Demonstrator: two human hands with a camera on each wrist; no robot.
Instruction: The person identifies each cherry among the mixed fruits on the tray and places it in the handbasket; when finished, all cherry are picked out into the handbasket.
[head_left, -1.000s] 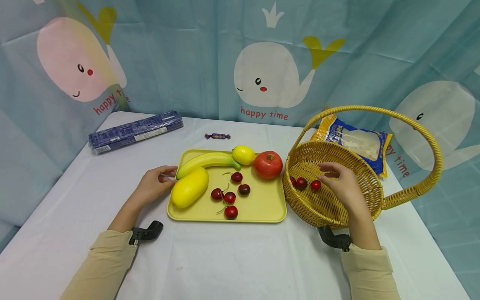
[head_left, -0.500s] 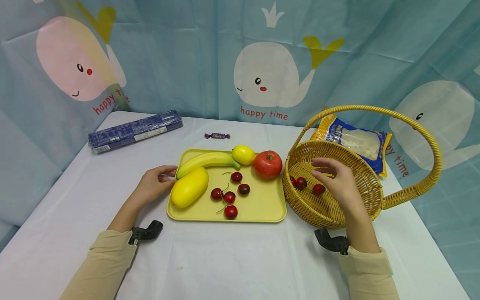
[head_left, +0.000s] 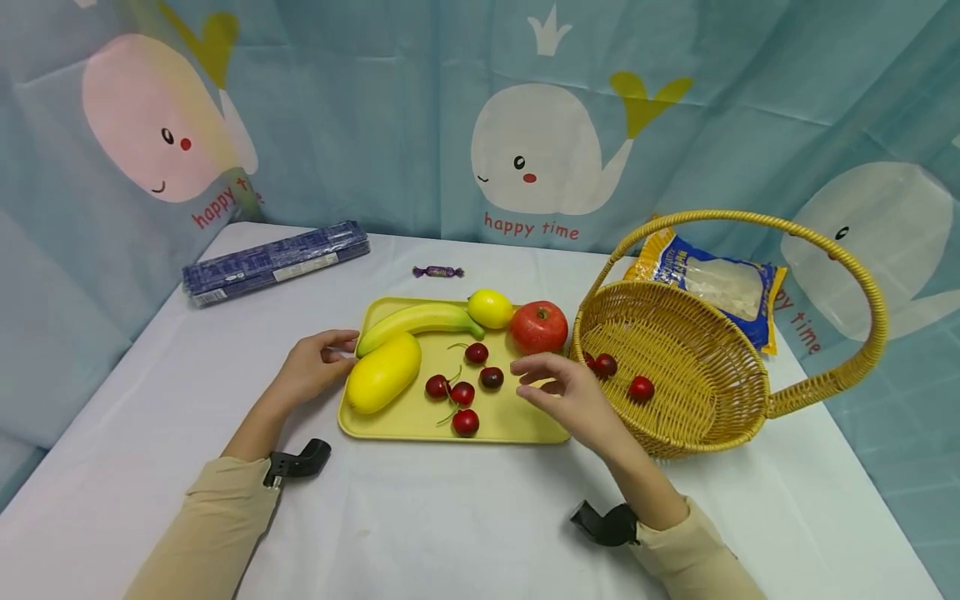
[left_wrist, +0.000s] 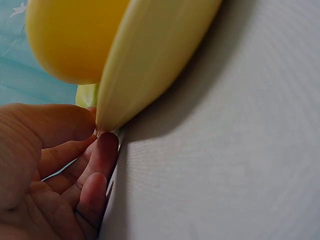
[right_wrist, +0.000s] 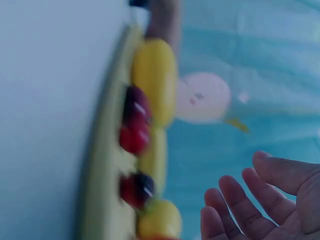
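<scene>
My left hand (head_left: 312, 367) is at the left end of a yellow tray (head_left: 525, 421); in the left wrist view, thumb and fingers pinch the tray's edge (left_wrist: 145, 65). On the tray lie a yellow mango-like fruit (head_left: 384, 375), a banana (head_left: 420, 323), a lemon (head_left: 491, 309), a red pomegranate-like fruit (head_left: 539, 327) and several cherries (head_left: 465, 422). My right hand (head_left: 573, 398) hovers over the tray's right side with fingers spread and nothing held, just right of a dark cherry (head_left: 491, 378). A few cherries (head_left: 641, 388) lie inside the wicker basket (head_left: 738, 383) to its right.
Behind the basket, whose tall handle (head_left: 862, 283) arches up, leans a blue and yellow bag (head_left: 723, 283). A wrapped candy (head_left: 438, 272) lies behind the tray. At the back left is a long dark-blue package (head_left: 277, 262). A whale-print curtain (head_left: 375, 125) borders the table.
My right hand has moved left, from over the basket to over the tray's right side. One cherry in the basket has rolled slightly. The left hand has stayed at the tray.
</scene>
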